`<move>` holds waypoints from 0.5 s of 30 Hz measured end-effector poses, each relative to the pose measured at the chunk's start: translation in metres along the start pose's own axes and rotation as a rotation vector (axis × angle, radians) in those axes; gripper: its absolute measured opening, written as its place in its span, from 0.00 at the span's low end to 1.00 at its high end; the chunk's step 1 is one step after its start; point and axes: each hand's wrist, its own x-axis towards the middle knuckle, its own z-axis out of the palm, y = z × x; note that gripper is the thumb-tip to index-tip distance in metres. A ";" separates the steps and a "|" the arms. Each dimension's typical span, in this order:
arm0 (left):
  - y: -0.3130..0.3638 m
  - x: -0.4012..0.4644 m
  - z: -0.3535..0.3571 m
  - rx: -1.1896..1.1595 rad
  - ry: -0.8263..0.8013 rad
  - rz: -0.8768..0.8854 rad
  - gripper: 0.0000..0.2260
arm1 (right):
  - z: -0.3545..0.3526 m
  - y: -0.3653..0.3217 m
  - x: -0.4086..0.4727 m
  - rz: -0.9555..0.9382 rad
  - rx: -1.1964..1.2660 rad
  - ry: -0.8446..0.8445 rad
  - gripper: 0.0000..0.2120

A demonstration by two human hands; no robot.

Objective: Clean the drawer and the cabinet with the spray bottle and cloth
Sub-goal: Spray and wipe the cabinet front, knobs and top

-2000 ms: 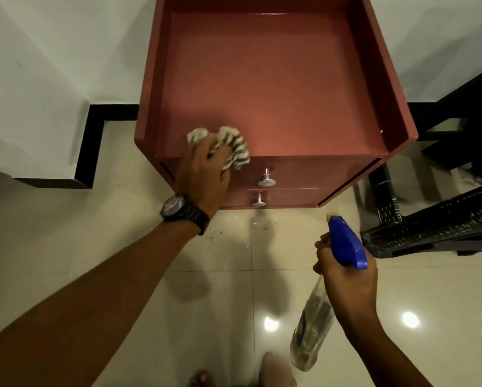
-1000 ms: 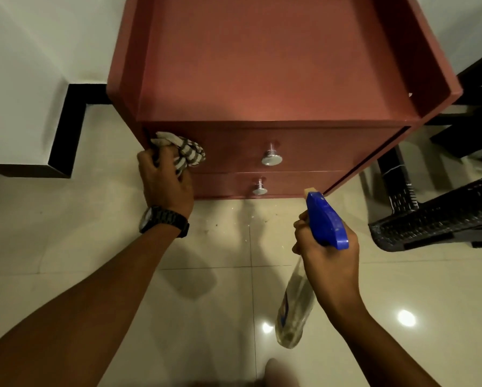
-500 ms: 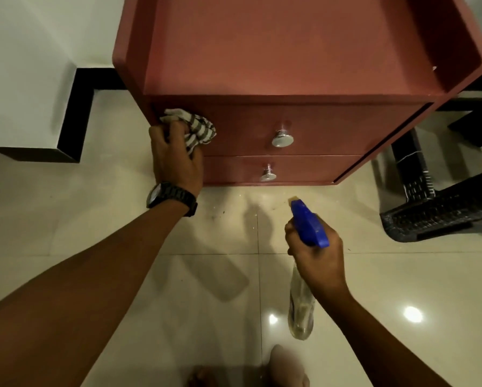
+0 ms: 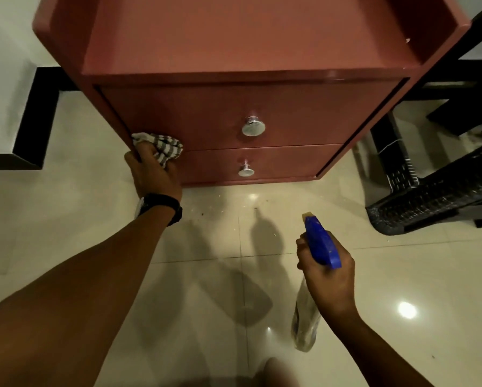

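L hand w/ striped cloth balled in its fist has dropped from cabinet top to upper drawer front, lower-left corner; top looks done, fronts underway. R hand wrapped round spray bottle, below the cabinet, nozzle toward it. Drawer insides hidden; bottle fill level unclear.

- The floor is glossy cream tile with thin grout lines, reflecting bright spots of light at the right.
- The reddish-brown cabinet stands directly on it, its base meeting the tile just below the lower drawer.
- Small dark specks and crumbs lie scattered on the tile just in front of the cabinet's base.
- A black woven-pattern piece of furniture rests on the floor to the cabinet's right.
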 end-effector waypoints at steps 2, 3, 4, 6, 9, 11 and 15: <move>0.005 -0.005 0.008 -0.064 0.041 -0.085 0.19 | -0.005 0.004 0.007 -0.020 0.005 0.007 0.03; 0.007 -0.007 0.013 -0.116 0.055 -0.135 0.20 | -0.006 0.006 0.010 -0.030 0.008 0.016 0.03; 0.011 -0.011 0.018 -0.178 0.071 -0.187 0.22 | -0.007 0.006 0.012 -0.041 0.016 0.031 0.04; 0.015 -0.014 0.039 -0.341 0.106 -0.265 0.25 | -0.007 0.008 0.018 -0.051 0.045 0.064 0.06; 0.031 -0.023 0.075 -0.485 0.123 -0.293 0.26 | -0.009 0.012 0.026 -0.057 0.103 0.065 0.03; 0.065 -0.046 0.093 -0.524 0.026 -0.190 0.21 | -0.011 0.015 0.031 -0.066 0.115 0.085 0.04; 0.143 -0.096 0.117 -0.474 -0.178 -0.109 0.10 | -0.020 0.019 0.036 -0.078 0.099 0.158 0.06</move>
